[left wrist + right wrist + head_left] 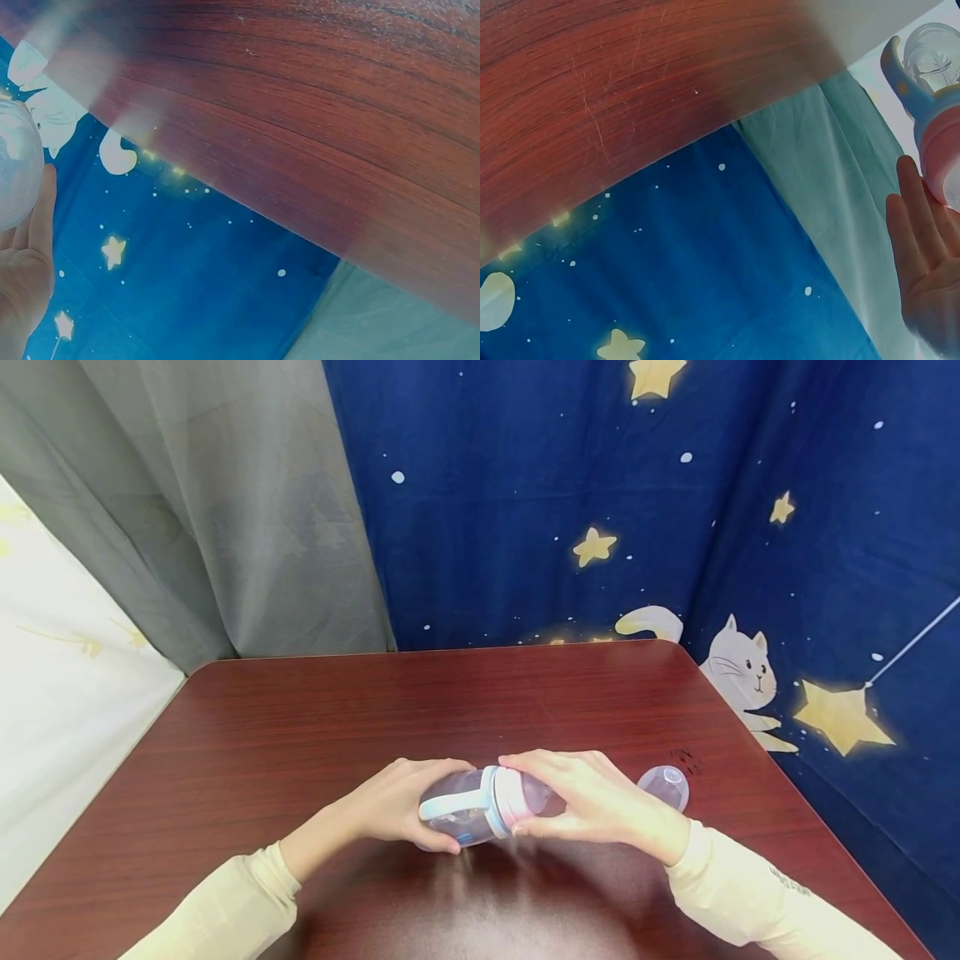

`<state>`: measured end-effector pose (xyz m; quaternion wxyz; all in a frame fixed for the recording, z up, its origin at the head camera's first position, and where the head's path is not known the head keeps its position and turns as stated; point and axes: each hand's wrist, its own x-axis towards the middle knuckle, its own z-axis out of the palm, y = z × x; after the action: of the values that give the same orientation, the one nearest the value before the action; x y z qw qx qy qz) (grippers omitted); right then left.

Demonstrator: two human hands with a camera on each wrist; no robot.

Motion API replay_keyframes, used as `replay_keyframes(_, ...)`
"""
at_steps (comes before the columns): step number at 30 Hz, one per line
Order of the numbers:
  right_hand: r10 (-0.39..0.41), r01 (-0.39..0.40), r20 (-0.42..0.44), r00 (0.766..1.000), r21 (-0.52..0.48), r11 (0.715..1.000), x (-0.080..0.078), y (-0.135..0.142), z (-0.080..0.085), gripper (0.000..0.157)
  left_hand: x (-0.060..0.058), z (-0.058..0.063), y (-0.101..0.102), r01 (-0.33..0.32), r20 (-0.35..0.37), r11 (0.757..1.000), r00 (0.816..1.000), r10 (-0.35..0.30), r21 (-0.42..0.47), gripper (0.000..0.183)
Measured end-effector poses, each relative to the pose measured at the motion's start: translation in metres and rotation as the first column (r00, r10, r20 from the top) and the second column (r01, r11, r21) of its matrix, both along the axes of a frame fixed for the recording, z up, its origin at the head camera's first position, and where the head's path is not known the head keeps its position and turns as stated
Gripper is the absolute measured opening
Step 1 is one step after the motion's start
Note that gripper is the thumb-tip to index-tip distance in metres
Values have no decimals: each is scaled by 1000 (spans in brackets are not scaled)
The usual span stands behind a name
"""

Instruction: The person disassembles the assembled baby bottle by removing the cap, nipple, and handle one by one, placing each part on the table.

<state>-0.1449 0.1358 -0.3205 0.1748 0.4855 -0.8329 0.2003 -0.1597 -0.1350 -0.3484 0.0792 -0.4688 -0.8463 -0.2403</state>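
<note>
Grips clear, rounded plastic bottle (463,825) in left hand (403,797), pink plastic ring collar (512,796) in right hand (588,797). Looks light, stiff, slick; hold by collar.

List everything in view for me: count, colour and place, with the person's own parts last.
Table: one, red-brown, in the middle
Bottle: one, clear, held on its side over the table
Handle: at least one, pale blue, on the bottle
Ring: one, pink, at the bottle's neck
Cap: one, clear, table's right side
Blue curtain: one, star-printed, behind
Grey curtain: one, back left
White cloth: one, far left
Left hand: one, bare, gripping the bottle
Right hand: one, bare, gripping the ring
Sleeves: two, cream, on the forearms
</note>
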Motion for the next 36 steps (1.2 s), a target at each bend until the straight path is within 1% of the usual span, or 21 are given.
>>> replay_keyframes(8, 35, -34, -32, 999, 4, 999, 1, 1, 1, 62, 1, 0, 0, -3, 5, 1000, 1000, 3, -3, 75)
replay_keyframes(12, 67, -67, -56, 996, 2, 998, 1, 1, 1, 62, 2, 0, 0, -3, 8, 1000, 1000, 3, -6, 75)
replay_keyframes(20, 125, -122, -88, 988, 42, 992, 0, 4, 1, 63, 2, 0, 1, 10, 13, 1000, 1000, -10, 2, 74)
replay_keyframes(23, 150, -145, -116, 982, 46, 988, -1, 6, 0, 62, 3, 0, 1, 10, 18, 1000, 1000, -10, 2, 74)
replay_keyframes(28, 197, -192, -171, 965, 49, 980, -2, 6, 0, 60, 3, 1, 1, 2, 21, 1000, 1000, -2, -7, 74)
replay_keyframes(32, 199, -192, -183, 963, 54, 980, -2, 6, -1, 60, 3, 1, 1, 0, 21, 1000, 1000, 0, -9, 75)
replay_keyframes(34, 186, -180, -178, 966, 46, 983, -1, 6, -1, 60, 3, 1, 1, 2, 20, 1000, 1000, -2, -7, 75)
replay_keyframes(36, 158, -157, -155, 975, 21, 987, 0, 6, -1, 63, 4, 1, 2, 3, 16, 1000, 1000, -3, -8, 75)
